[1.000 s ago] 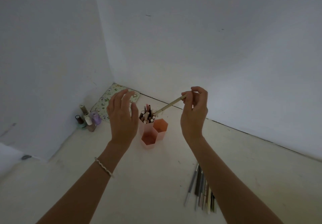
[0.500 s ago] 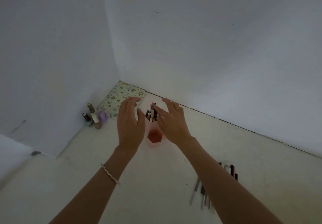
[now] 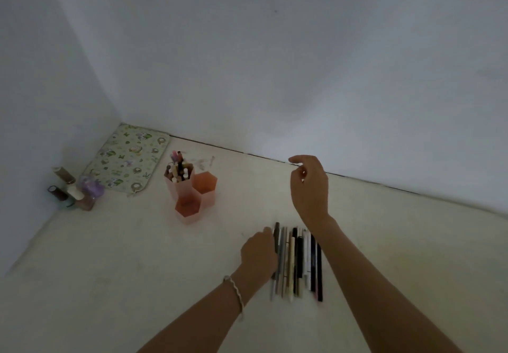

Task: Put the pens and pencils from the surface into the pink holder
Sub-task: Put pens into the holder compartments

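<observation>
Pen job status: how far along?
Done: several pens stand in the back cell of the pink holder. In hand: left hand touches the outermost pen; right hand hovers empty. Left: the whole row of pens on the surface.

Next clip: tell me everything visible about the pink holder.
The holder is three joined hexagonal tubes of translucent pink plastic, by its look, upright on the pale surface. The tallest, rear-left tube is packed with pens; the two lower ones look empty. Neither the left hand nor the right hand touches it.
</observation>
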Tool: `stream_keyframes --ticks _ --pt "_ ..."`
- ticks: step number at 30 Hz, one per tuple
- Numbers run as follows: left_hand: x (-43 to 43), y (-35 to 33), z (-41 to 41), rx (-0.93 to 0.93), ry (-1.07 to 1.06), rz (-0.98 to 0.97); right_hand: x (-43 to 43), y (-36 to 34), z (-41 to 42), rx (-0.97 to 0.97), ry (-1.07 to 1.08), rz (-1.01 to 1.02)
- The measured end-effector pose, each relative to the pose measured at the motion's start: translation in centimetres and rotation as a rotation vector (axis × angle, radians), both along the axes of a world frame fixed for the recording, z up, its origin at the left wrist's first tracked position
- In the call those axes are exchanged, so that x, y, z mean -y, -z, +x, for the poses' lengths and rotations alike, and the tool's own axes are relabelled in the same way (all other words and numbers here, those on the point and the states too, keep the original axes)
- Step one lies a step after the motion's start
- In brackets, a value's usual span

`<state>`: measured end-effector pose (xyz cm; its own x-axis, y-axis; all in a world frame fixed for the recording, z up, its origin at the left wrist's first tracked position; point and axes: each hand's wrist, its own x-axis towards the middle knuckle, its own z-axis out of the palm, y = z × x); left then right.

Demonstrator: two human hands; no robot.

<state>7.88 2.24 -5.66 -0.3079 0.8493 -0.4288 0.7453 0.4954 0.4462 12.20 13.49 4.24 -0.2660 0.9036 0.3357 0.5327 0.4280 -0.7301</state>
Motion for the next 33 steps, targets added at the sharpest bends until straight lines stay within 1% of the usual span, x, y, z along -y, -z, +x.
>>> stream_keyframes --ticks 3,6,8,10,12,14,16,18,20,22,23,25,28,30,33 --pt "-0.1 1.3 1.0 -0.073 0.014 -0.016 -0.2 0.3 2.5 -0.004 0.044 -0.067" --pt "-0.6 0.8 0.3 0.045 -0.091 0.052 -0.4 1.2 3.7 0.010 0.068 -0.123" --pt "-1.3 -0.8 -1.5 0.146 -0.202 0.209 -0.7 2.1 3.8 0.088 0.047 -0.188" --pt "-2.1 -3.2 -3.8 0.194 -0.271 0.372 -1.1 3.6 3.6 0.267 -0.010 -0.307" --pt "-2.8 -5.7 -6.0 0.183 -0.309 0.496 -1.2 5.6 3.0 0.520 -0.071 -0.408" --pt "-3.1 -7.5 -7.5 0.182 -0.332 0.582 -0.8 7.2 2.5 0.780 -0.124 -0.428" --pt "-3.0 -8.5 -8.5 0.201 -0.338 0.650 -0.3 8.3 2.1 0.976 -0.169 -0.377" --pt "-2.6 -8.9 -9.2 0.242 -0.364 0.705 0.1 8.9 2.0 1.049 -0.188 -0.305" --pt "-2.2 -9.1 -10.0 0.257 -0.397 0.771 0.1 9.3 1.9 1.067 -0.197 -0.278" --pt "-1.7 -9.3 -11.2 0.237 -0.427 0.848 0.0 9.6 1.6 1.024 -0.194 -0.339" --pt "-1.6 -9.6 -12.0 0.224 -0.442 0.880 -0.3 9.4 1.4 0.955 -0.177 -0.400" --pt "-1.4 -10.4 -14.1 0.177 -0.481 0.934 -1.3 8.3 0.9 0.705 -0.131 -0.509" --pt "-1.7 -11.8 -17.1 0.040 -0.474 0.988 -3.0 5.0 0.2 0.363 -0.055 -0.540" --pt "-2.4 -12.1 -18.4 -0.056 -0.424 0.955 -3.6 2.4 -0.2 0.187 -0.025 -0.532" --pt "-3.4 -11.2 -19.0 -0.234 -0.273 0.805 -3.8 -0.5 -0.9 0.062 -0.009 -0.499"
